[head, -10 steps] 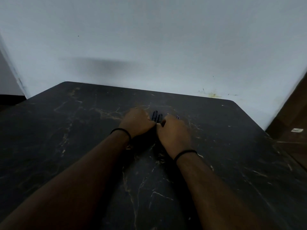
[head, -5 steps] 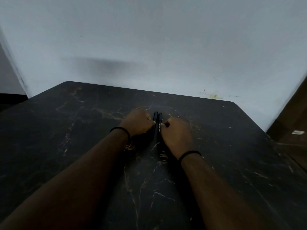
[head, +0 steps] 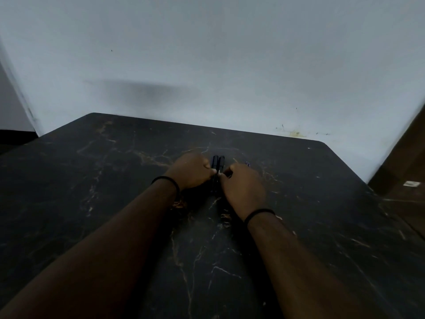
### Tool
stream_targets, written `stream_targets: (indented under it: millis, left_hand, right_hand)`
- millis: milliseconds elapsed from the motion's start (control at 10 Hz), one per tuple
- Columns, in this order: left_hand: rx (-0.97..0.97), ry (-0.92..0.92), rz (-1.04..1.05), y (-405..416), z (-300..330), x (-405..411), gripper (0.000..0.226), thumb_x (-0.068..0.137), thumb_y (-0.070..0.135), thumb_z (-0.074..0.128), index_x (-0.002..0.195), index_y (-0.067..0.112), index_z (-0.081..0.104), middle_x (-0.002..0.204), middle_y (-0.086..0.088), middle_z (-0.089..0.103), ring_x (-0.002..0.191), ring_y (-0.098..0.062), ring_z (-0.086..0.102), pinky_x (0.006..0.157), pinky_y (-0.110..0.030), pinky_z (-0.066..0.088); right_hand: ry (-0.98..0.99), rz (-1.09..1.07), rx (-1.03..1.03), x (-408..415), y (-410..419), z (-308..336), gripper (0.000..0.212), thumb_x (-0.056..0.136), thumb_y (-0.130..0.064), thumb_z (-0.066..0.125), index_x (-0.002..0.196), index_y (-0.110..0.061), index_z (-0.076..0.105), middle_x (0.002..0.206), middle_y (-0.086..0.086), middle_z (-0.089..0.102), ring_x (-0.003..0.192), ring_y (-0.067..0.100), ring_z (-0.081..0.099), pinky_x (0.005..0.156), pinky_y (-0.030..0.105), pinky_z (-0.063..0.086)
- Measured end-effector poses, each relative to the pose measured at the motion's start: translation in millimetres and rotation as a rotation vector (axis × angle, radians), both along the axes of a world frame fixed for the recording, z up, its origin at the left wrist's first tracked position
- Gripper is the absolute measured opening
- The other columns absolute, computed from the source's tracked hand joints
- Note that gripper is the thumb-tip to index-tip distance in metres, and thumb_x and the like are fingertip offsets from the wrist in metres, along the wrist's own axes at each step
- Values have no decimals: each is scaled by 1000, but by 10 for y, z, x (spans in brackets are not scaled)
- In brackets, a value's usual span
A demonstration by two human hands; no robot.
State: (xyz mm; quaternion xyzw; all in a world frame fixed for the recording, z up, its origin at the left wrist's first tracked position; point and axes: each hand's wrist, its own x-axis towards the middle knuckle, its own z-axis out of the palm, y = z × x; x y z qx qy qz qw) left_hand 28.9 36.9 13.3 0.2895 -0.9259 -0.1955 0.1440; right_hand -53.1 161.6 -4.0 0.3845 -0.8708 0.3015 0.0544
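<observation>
Two slim black pens (head: 218,164) lie side by side on the dark marbled table (head: 92,180), pointing away from me. My left hand (head: 190,171) sits on their left with curled fingers pinching the left one. On their right, my right hand (head: 243,185) pinches the other. The near parts of the pens are hidden between my hands. A small blue object (head: 247,163) peeks out behind my right hand.
A pale wall (head: 207,65) rises right behind the table's far edge. A brown wooden floor (head: 404,187) with a small white scrap (head: 411,183) lies to the right. A dark gap (head: 13,137) shows at the left.
My hands have parted slightly, so more of the two pens shows between them. The view has shifted a little.
</observation>
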Motion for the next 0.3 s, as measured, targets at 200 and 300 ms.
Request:
stream_targets:
  millis: [200,300]
  left_hand:
    - [42,25,21,-38,-20,1,36,95,35,59,74,9,71,55,2,58,48,-8,50,48,-21,34]
    - [75,76,57,-31,-25,12,32,97,32,57,76,12,71,56,4,60,50,-7,52,49,-21,35]
  right_hand:
    - [-28,4,-18,0,22,6,24,95,-40,56,94,-20,70,87,1,69,78,19,62,66,28,43]
    - [-86,-7,-78,8,39,4,21,95,-35,56,93,-19,69,84,0,68,75,18,60,65,27,42]
